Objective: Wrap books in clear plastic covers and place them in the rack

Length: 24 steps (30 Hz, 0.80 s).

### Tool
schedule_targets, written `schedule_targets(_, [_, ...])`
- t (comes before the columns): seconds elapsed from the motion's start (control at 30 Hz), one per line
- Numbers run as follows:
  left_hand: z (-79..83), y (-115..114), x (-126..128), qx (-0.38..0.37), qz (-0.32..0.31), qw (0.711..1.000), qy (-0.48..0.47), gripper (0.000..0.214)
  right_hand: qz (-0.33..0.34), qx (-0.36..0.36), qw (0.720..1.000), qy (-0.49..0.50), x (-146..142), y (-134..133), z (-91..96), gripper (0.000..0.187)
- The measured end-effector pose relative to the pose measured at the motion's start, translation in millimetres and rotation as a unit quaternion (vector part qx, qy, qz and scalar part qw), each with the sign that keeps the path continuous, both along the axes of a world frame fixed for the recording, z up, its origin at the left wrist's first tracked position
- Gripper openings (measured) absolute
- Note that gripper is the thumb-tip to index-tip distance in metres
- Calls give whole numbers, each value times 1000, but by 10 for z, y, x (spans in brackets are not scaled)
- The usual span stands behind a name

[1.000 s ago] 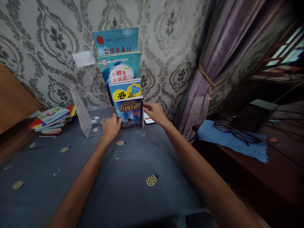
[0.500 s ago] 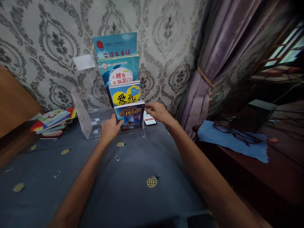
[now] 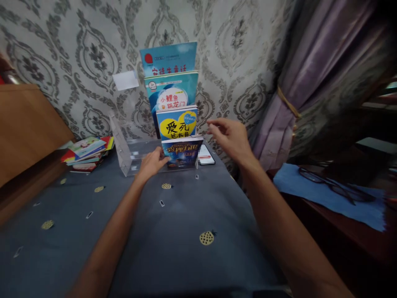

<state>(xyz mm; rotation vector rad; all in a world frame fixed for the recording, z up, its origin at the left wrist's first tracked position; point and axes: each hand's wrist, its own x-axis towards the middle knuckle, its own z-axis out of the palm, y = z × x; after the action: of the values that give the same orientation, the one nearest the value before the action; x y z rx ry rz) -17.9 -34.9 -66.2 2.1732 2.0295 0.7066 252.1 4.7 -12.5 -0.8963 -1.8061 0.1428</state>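
My left hand [image 3: 153, 162] grips the lower left edge of a dark blue book [image 3: 182, 154], its thumb on the front cover. That book stands upright in the front tier of a clear acrylic rack [image 3: 121, 151]. Rising in steps behind it are a yellow-and-blue book [image 3: 178, 124], a teal book [image 3: 173, 89] and a blue book [image 3: 169, 56]. My right hand [image 3: 231, 138] hovers to the right of the books, apart from them, fingers bent, loosely spread and holding nothing. A phone [image 3: 206, 155] with a lit screen lies below it, right of the rack.
Left of the rack, several thin books lie in a pile [image 3: 88, 153] on the dark cloth [image 3: 133, 248]. A white card [image 3: 125, 80] shows at the rack's upper left. Glasses [image 3: 335, 184] rest on a blue cloth [image 3: 288, 182] at the right, below a purple curtain [image 3: 310, 82].
My right hand has come off the dark blue book's right side and moved up and right. My left hand stays at its left edge. The view has shifted left.
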Motion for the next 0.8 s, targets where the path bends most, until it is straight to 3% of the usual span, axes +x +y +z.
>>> schedule_targets(0.13, [45,-57,-234,15,5,999,-28,26,80,18,997,-10,-103,-238,91,24])
schedule_targets(0.23, [121,-186,-494,82,60,994,-50,25,120,35,991,-39,-330,-456,64,26])
schedule_targets(0.33, [197,-331,-896,197,136,968,-73,29,201,34,970,-132,-665,-668,-135,28])
schedule_targets(0.43, [215,-407,-1430,260,219,940,-42,28,282,10,923,-262,-981,-855,-510,29])
schedule_targets(0.53, [157,-403,-1983,210,327,919,59,34,291,-36,896,-335,-1158,-1027,-935,36])
schedule_targets(0.63, [75,-363,-2446,70,364,916,153,41,299,-61,891,-335,-1195,-1148,-1249,41])
schedule_targets(0.8, [71,-222,-3007,-46,364,903,226,46,301,-83,910,-272,-1163,-1163,-1428,35])
